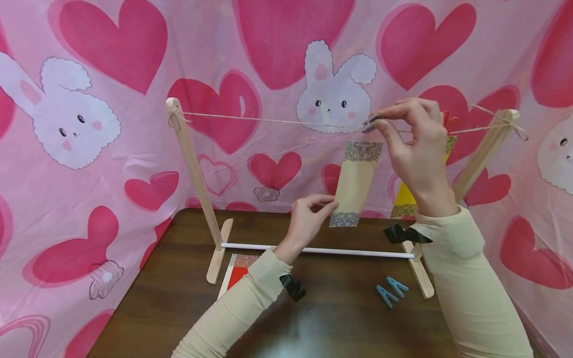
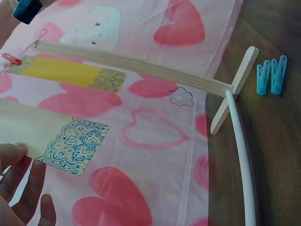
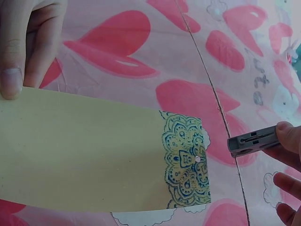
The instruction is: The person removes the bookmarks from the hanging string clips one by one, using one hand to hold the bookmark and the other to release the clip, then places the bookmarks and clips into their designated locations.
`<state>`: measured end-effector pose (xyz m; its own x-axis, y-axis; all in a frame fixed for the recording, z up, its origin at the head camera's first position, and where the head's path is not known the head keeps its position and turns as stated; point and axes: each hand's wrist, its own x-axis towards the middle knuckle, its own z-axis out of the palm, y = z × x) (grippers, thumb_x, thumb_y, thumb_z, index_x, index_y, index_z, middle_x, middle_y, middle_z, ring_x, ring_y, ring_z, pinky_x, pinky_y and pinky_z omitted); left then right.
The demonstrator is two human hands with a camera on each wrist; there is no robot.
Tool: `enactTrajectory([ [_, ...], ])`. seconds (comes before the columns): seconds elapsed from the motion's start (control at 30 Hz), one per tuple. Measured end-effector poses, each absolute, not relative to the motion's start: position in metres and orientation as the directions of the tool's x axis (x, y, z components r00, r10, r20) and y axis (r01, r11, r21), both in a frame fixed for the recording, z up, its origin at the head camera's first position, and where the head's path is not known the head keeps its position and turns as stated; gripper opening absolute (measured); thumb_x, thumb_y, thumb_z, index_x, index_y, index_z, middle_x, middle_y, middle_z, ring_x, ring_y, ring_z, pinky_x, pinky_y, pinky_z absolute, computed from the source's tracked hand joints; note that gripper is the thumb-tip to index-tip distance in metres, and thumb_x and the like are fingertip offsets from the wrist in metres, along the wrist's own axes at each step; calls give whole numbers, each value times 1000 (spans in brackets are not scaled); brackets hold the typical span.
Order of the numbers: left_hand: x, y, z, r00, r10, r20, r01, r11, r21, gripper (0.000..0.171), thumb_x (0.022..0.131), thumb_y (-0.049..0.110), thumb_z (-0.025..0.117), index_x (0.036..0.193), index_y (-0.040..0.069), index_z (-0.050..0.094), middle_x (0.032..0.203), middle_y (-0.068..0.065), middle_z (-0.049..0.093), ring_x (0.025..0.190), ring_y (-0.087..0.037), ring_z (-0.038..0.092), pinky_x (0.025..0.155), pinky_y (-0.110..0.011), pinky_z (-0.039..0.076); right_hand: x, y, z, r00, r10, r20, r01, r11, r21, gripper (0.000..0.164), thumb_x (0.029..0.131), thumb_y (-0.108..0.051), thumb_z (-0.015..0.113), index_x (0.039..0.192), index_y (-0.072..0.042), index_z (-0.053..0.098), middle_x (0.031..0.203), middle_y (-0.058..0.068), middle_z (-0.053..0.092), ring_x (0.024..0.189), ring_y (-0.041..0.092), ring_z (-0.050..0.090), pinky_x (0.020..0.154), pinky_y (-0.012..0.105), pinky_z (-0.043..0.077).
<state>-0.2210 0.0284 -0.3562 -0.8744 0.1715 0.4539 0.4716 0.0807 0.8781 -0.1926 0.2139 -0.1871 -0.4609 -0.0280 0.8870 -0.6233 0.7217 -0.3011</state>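
Observation:
My left hand (image 1: 309,219) pinches the lower left edge of a cream card (image 1: 355,184) with blue lace-patterned ends. The card hangs tilted below a string (image 1: 268,120), its top end apart from it. In the right wrist view a small hole shows near that patterned end (image 3: 188,162). Up at the string, my right hand (image 1: 418,144) pinches a grey clothespin (image 3: 254,141) between thumb and fingers. The clothespin's tip meets the string; whether it clips on cannot be told. A yellow card (image 2: 66,73) hangs from a red clothespin (image 2: 11,60) farther right, partly behind my right hand.
Wooden posts (image 1: 192,174) on feet hold the string at both ends, joined low by a white rod (image 1: 358,252). Two blue clothespins (image 1: 391,291) lie on the brown table (image 1: 331,308). A red and white card (image 1: 237,271) lies partly under my left forearm. Behind hangs a pink heart-patterned cloth (image 1: 147,119).

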Motion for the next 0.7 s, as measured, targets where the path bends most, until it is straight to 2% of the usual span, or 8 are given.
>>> enactTrajectory([
  [0.27, -221, 27, -357, -866, 165, 473, 492, 105, 864, 19, 92, 14, 80, 110, 6, 82, 101, -9, 80, 82, -17, 71, 72, -21, 56, -188, 215, -186, -444, -17, 896, -628, 719, -298, 24, 97, -15, 73, 116, 1, 72, 113, 15, 71, 116, -6, 40, 101, 28, 35],
  [0.5, -220, 24, -360, -871, 156, 465, 484, 124, 866, 18, 92, 14, 81, 108, 7, 82, 101, -7, 80, 82, -13, 70, 74, -21, 55, -180, 218, -190, -439, 1, 899, -617, 727, -302, 25, 96, -8, 74, 119, 2, 71, 116, 16, 71, 113, -5, 40, 94, 22, 34],
  [0.7, -217, 21, -362, -867, 157, 473, 491, 105, 865, 17, 92, 14, 81, 108, 6, 82, 101, -7, 79, 84, -16, 71, 75, -25, 56, -172, 221, -194, -442, -21, 897, -622, 727, -290, 27, 95, -6, 75, 120, 4, 70, 115, 18, 71, 113, -6, 39, 93, 21, 34],
])
